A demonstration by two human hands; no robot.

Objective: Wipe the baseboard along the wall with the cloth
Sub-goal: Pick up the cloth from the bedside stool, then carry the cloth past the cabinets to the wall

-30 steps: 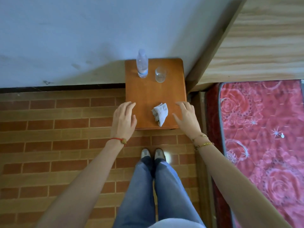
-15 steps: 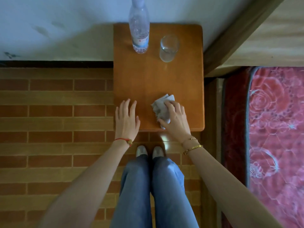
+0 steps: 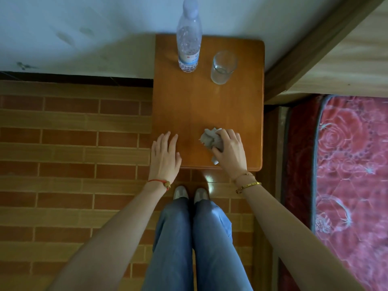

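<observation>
The right hand point(image 3: 230, 151) clutched the crumpled grey cloth point(image 3: 210, 140) on the small wooden table point(image 3: 207, 106); the left hand point(image 3: 164, 157) lay flat, fingers relaxed. One clear plastic bottle point(image 3: 188, 36) and one glass tumbler point(image 3: 223, 67) stood beside the wall.

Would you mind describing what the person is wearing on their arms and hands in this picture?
Both forearms are bare, with no sleeves or gloves in view. The left hand has a thin red string bracelet with a small bead at the wrist. The right hand has two gold-coloured bracelets: a fine chain and a flat bangle with markings too small to read.
</observation>
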